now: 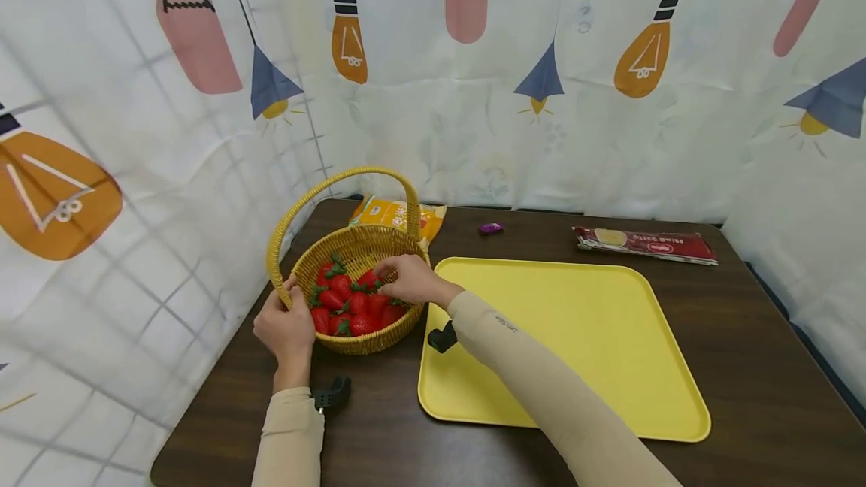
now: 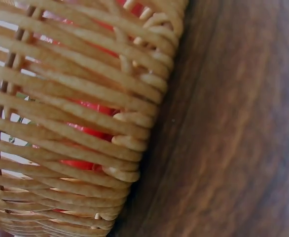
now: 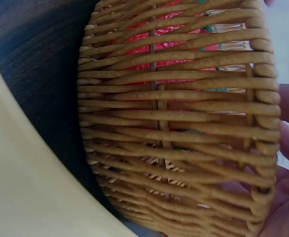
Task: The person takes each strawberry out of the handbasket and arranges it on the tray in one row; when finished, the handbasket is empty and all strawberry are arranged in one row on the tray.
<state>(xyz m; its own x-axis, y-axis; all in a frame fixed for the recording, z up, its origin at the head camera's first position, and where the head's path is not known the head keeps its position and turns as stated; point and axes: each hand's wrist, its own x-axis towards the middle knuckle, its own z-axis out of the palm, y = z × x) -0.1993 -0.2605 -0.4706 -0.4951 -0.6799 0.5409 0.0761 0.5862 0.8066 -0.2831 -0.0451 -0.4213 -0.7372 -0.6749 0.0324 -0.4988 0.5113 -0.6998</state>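
A round yellow wicker basket [image 1: 361, 346] with a tall arched handle stands on the table, holding several red strawberries [image 1: 341, 285] with green leaves. My left hand [image 1: 287, 325] grips the basket at its left side, where the handle meets the rim. Over the right rim reaches my right hand [image 1: 414, 279], its thumb and fingertips pinching a strawberry [image 1: 367, 280] at the right of the pile. Through the gaps in the woven wall [image 2: 75, 113], red fruit shows in the left wrist view. The right wrist view has the basket wall [image 3: 184, 118] between the camera and the fruit.
A yellow tray [image 1: 561, 337] lies right of the basket, under my right forearm. Behind the basket is an orange and yellow packet [image 1: 433, 222]. A small purple wrapped piece [image 1: 491, 228] and a dark red packet [image 1: 649, 244] lie along the table's back edge, before a patterned curtain.
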